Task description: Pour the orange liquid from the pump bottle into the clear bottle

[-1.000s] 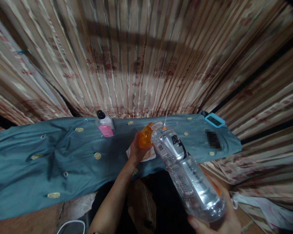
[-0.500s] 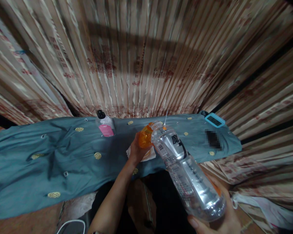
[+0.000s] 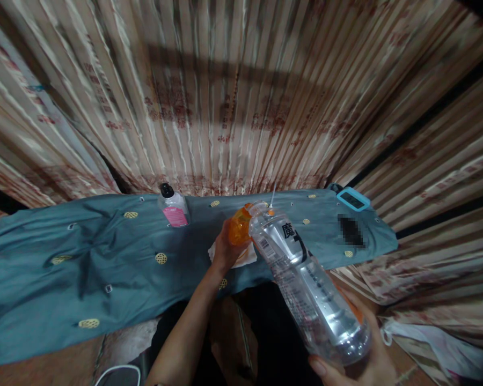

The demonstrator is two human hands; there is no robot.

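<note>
1. Two hands: the left hand (image 3: 224,251) grips one orange bottle (image 3: 238,229) at its 1 o'clock; the right hand (image 3: 372,360) grasps one large clear bottle (image 3: 301,284), stretching toward 11 o'clock, necks overlapping in view.
2. From the left hand: one pink-labelled bottle (image 3: 174,209) at 10 o'clock, one blue-framed device (image 3: 353,199) at 2.
3. Teal patterned cloth (image 3: 104,246) beneath; pleated curtains (image 3: 209,139) at 12.

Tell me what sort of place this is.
Probably a curtained-off nook in a home, though I can't be sure: patterned curtains hang close behind a spread teal cloth, where a pink-labelled bottle stands.
</note>
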